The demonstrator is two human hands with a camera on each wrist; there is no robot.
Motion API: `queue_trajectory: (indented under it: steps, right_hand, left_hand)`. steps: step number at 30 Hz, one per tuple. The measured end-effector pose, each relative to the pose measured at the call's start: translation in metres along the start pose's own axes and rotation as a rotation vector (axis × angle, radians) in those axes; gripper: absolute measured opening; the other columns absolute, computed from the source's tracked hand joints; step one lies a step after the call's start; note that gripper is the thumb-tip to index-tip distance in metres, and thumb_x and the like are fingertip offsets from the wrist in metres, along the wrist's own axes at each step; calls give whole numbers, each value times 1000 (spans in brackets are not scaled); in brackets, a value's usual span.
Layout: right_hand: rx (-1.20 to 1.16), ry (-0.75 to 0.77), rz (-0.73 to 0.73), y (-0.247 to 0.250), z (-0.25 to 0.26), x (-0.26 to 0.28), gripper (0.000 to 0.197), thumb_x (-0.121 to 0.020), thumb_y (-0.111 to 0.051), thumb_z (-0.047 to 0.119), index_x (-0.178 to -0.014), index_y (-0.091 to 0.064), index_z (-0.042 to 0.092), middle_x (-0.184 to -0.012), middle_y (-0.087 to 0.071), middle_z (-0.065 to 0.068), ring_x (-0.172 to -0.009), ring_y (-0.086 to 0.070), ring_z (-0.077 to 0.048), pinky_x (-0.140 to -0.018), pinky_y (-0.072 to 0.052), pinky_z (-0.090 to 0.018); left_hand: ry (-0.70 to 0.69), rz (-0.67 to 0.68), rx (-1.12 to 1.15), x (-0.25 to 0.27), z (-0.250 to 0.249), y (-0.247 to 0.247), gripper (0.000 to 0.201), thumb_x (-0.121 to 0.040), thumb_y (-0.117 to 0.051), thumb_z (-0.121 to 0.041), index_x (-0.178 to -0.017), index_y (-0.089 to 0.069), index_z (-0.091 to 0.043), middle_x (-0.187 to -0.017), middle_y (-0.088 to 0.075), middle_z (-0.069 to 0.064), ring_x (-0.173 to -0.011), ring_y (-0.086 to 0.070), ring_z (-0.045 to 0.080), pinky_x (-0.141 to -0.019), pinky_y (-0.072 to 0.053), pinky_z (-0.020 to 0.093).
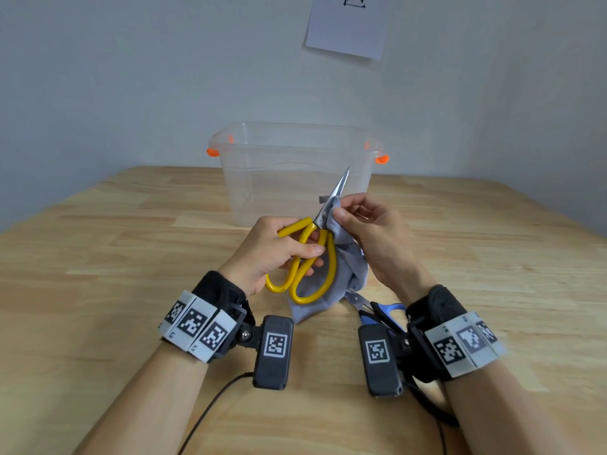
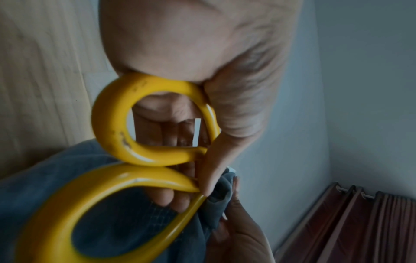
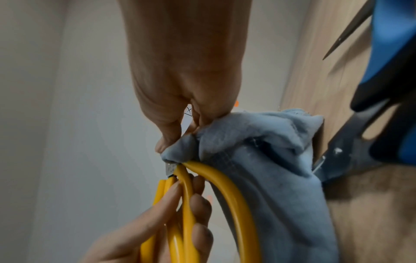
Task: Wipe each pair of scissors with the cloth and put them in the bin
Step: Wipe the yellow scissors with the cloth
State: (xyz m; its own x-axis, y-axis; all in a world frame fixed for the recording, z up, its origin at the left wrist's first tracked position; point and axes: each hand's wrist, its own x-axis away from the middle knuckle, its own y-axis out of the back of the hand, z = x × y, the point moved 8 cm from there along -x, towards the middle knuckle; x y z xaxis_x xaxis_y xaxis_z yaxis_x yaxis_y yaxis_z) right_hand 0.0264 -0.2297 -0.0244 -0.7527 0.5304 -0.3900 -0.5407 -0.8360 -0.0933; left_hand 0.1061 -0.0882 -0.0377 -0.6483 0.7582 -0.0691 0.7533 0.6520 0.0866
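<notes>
Yellow scissors point(image 1: 303, 257) gripped by the handles in left hand point(image 1: 276, 254), blades pinched through grey cloth point(image 1: 341, 257) by right hand point(image 1: 377, 238), above the surface point(image 1: 98, 257) before the clear bin point(image 1: 295, 165).

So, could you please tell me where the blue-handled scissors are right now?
In the head view, the blue-handled scissors lie on the wooden table, untouched, just beneath the right hand's wrist and beside the hanging grey cloth.

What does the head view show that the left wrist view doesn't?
Head only: the bin, the yellow scissors' blade tips, the blue scissors on the table, both wristbands. Left wrist only: a close look at the worn yellow loops and a curtain by the wall. Both: left hand gripping the yellow scissors, right hand pinching the cloth on them.
</notes>
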Motion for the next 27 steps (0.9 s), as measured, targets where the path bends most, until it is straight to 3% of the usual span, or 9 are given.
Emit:
queue_trajectory:
  steps: [5, 7, 9, 13, 17, 21, 24, 27]
  right_hand:
    - [71, -24, -24, 2, -8, 0, 34, -80, -80, 24, -105, -59, 16, -98, -68, -10, -91, -68, -27, -87, -56, -43]
    - [92, -63, -3, 0, -10, 0, 52, -77, -80, 33, -118, -58, 11, -102, -72, -10, -95, -71, -27, -87, -57, -42]
    - [103, -95, 53, -5, -12, 1, 53, -81, -72, 34, -123, -61, 4, -102, -75, -11, -95, -73, -25, -87, -58, -39]
    - [97, -94, 91, -8, -10, 4, 21, -95, -63, 18, -97, -72, -1, -90, -75, -15, -83, -71, -22, -75, -57, -32]
    - [93, -92, 38, -4, -7, 5, 28, -92, -68, 18, -85, -73, -8, -86, -70, -31, -75, -65, -28, -70, -53, -36]
    - [136, -51, -39, 0, -4, 6, 27, -89, -72, 17, -67, -73, 1, -61, -65, -10, -59, -59, -17, -56, -48, -28]
    - [180, 11, -97, 3, 1, 6, 39, -88, -74, 20, -70, -67, -14, -60, -58, -15, -57, -51, -20, -54, -42, -30]
    - [228, 66, -144, 6, 5, 5, 46, -87, -76, 24, -68, -64, -16, -57, -52, -25, -55, -46, -19, -52, -38, -32]
  left_hand:
    - [-5, 27, -16, 1, -1, -3, 15, -81, -74, 5, -95, -69, 4, -79, -70, 16, -70, -72, 28, -63, -62, 35]
    - [-7, 28, -16, 2, -2, -3, 15, -81, -74, 6, -95, -69, 4, -78, -70, 15, -69, -72, 27, -62, -61, 35]
    - [-8, 32, -18, 2, -2, -3, 14, -81, -74, 6, -93, -70, 3, -77, -70, 14, -68, -72, 27, -62, -62, 35]
    - [4, 42, -39, 2, -1, -4, 14, -80, -74, 8, -92, -69, 3, -76, -70, 15, -66, -72, 27, -60, -62, 36]
    - [17, 66, -42, 3, 0, -7, 15, -78, -75, 8, -90, -68, 3, -76, -70, 16, -64, -71, 26, -56, -60, 34]
    - [17, 61, -69, 3, 1, -5, 16, -78, -76, 8, -91, -69, 4, -78, -70, 18, -65, -72, 25, -58, -61, 35]
    - [14, 57, -67, 3, 1, -5, 16, -78, -77, 7, -91, -69, 3, -79, -71, 18, -67, -72, 26, -60, -62, 36]
    - [13, 56, -68, 4, 0, -4, 16, -78, -77, 7, -91, -69, 3, -79, -71, 17, -67, -72, 26, -60, -62, 37]
